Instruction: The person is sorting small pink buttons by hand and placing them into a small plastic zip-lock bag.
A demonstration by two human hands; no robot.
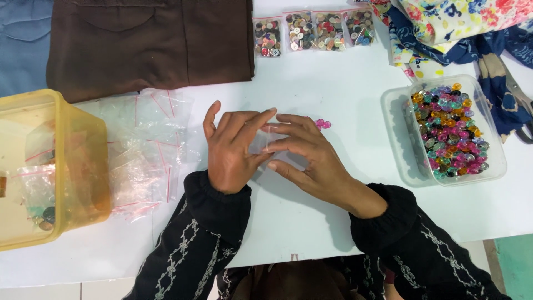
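Your left hand [232, 149] and right hand [308, 156] meet over the middle of the white table [311, 216], and between them you hold a small clear bag [265, 141]. The left fingers lie close together, reaching across the top of the bag, with the thumb lifted apart toward the far side. The right fingers are pressed together and laid over the bag's right edge, and the right thumb tucks underneath, so both hands pinch the bag. Whether anything sits inside the bag, you cannot tell; it is mostly covered by your fingers.

Just beyond your right fingertips, a few pink buttons [322, 123] lie on the table, touching each other.

To your right stands a clear tub [400, 111] with many coloured buttons [449, 130] heaped inside. Past it lies a pile of floral cloth [444, 28], and scissors [519, 97] rest at the far right edge on the blue fabric.

To your left, a loose heap of empty bags [150, 150] with red seal strips spreads over the table, just beside a yellow tub [83, 161] that holds more bags and a few dark buttons.

At the far side lies brown cloth [150, 39], and next to it four filled bags [313, 30] of buttons sit in a row.
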